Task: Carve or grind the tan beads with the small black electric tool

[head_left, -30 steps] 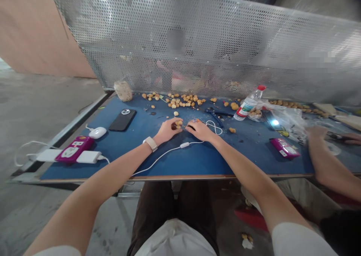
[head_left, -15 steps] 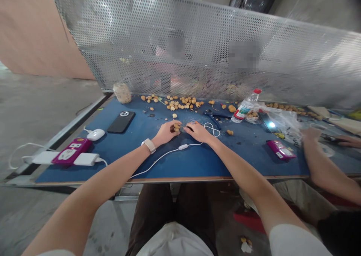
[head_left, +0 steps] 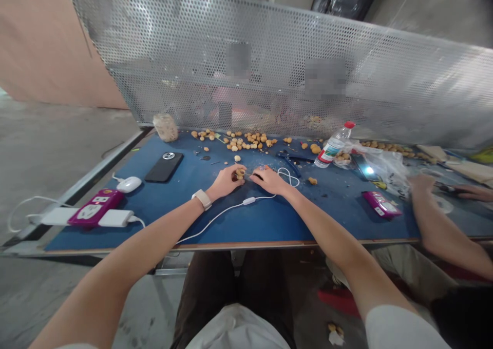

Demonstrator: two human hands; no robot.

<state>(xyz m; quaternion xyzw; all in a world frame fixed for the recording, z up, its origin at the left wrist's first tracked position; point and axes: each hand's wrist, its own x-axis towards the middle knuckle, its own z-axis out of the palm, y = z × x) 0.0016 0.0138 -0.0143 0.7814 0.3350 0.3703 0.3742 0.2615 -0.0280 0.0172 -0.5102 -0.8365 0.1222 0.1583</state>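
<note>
My left hand [head_left: 226, 181], with a white watch at the wrist, pinches a small tan gourd-like piece [head_left: 240, 174] above the blue tabletop [head_left: 246, 226]. Close on its right, my right hand [head_left: 268, 179] is closed round a small dark-handled tool [head_left: 258, 176], whose thin tip points at the piece. The tip's contact with the piece is too small to make out. Beyond both hands lies a pale round piece [head_left: 237, 158], and farther back several tan pieces [head_left: 254, 139] are scattered in a pile.
A black phone [head_left: 165, 167], a white mouse-shaped item [head_left: 129, 184] and a purple power strip [head_left: 96, 208] lie left. A white cable [head_left: 227, 211] crosses the front. Right are blue-handled pliers [head_left: 290, 161], a bottle [head_left: 334, 146], a second purple strip [head_left: 381, 204] and another person's arm [head_left: 435, 215].
The view has shifted very slightly. Both hands keep nearly the same pose, with the piece in my left hand and the tool in my right.
</note>
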